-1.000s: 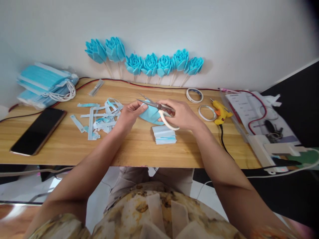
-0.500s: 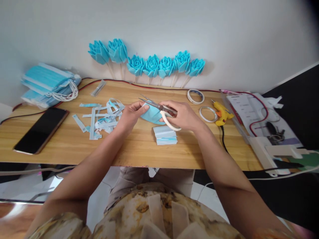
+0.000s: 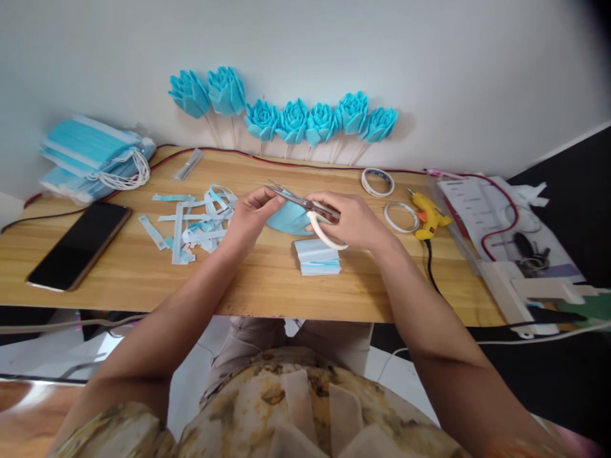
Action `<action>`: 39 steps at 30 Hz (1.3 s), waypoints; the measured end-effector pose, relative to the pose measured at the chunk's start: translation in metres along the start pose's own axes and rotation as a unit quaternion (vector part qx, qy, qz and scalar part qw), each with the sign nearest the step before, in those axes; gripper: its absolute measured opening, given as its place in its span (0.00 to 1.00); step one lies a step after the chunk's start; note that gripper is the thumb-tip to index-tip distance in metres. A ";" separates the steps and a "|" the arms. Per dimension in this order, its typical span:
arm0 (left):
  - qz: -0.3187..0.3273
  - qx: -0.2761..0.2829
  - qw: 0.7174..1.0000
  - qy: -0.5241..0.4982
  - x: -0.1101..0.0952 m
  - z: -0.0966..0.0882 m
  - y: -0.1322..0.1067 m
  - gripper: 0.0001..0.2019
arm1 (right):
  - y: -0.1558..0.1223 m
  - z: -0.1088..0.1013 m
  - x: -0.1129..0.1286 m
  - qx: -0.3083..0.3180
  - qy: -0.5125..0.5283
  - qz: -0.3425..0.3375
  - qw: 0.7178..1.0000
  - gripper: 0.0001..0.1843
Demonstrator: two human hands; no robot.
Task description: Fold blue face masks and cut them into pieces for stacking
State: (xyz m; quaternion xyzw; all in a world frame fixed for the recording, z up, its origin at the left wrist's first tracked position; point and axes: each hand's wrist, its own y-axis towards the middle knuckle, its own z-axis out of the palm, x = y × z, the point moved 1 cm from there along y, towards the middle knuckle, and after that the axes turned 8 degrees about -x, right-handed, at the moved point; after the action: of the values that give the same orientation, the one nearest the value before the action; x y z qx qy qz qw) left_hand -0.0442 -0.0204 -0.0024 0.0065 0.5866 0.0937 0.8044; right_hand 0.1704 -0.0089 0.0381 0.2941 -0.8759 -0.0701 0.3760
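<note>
Between thumb and fingers, my left hand [image 3: 254, 215] pinches a piece of blue mask fabric [image 3: 287, 219]. My right hand [image 3: 352, 219] is closed around a pair of scissors [image 3: 305, 202] with a white handle, their blades pointing left across the fabric's upper edge, close to my left fingertips. Just below the scissors, a small stack of pale blue fabric pieces [image 3: 318, 257] lies on the wooden table [image 3: 267, 286]. Left of my left hand is a loose heap of cut mask strips [image 3: 203, 219].
Blue fabric flowers [image 3: 293, 121] on sticks lean against the wall. A mask pile [image 3: 95, 156] and a phone [image 3: 81, 245] lie left. Tape rolls [image 3: 401, 217], a yellow glue gun [image 3: 429, 215], keys [image 3: 532, 250] and a white power strip [image 3: 506, 292] are right.
The blue fabric has shifted slightly left and down, with its upper edge less visible beside my left thumb. Both hands keep their grips, and the camera view has moved a little.
</note>
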 end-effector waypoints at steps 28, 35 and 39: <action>-0.005 -0.025 0.999 -0.030 0.005 -0.003 0.001 0.16 | 0.000 0.001 -0.002 0.000 -0.034 -0.050 0.998 0.24; -0.010 -0.014 1.000 -0.019 0.003 -0.002 0.000 0.16 | 0.001 0.003 -0.001 0.002 -0.027 -0.046 0.999 0.24; -0.014 -0.016 1.000 -0.014 0.002 0.000 -0.001 0.17 | 0.001 0.002 0.001 0.007 -0.019 -0.030 0.999 0.23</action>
State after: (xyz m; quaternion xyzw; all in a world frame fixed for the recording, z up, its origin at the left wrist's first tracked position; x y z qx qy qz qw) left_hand -0.0436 -0.0211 -0.0044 -0.0135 0.5739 0.0912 0.8137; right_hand 0.1678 -0.0092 0.0372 0.3217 -0.8742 -0.0809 0.3545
